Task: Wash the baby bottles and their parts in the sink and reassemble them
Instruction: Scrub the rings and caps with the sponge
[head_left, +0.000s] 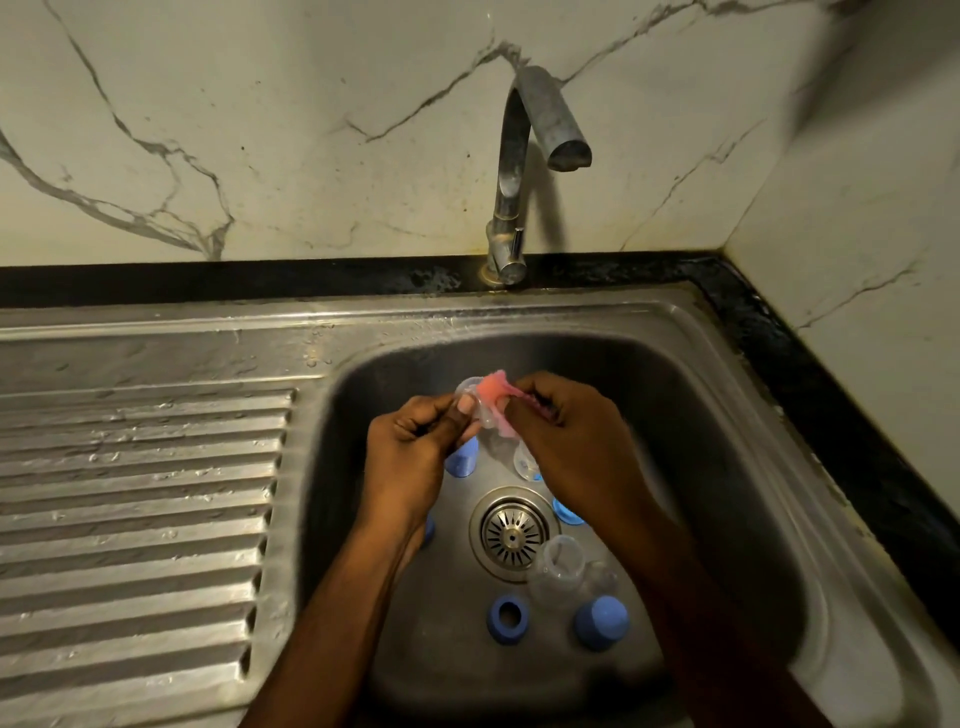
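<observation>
Over the steel sink basin (727, 447) my left hand (415, 441) pinches a clear silicone nipple (470, 395). My right hand (566, 436) presses a pink scrub pad (493, 392) against it. Below them lies a clear bottle (522, 457), partly hidden by my hands. On the basin floor sit a blue screw ring (506, 618), a blue cap (601, 622), a clear bottle (558, 569) on its side, another blue cap (461, 462) and a blue part (566, 512) beside my right wrist.
The round drain strainer (514, 535) sits mid-basin. A steel tap (519, 171) arches above the back rim; no water runs from it. The wet ribbed draining board (135, 509) lies to the left. Marble walls close the back and right corner.
</observation>
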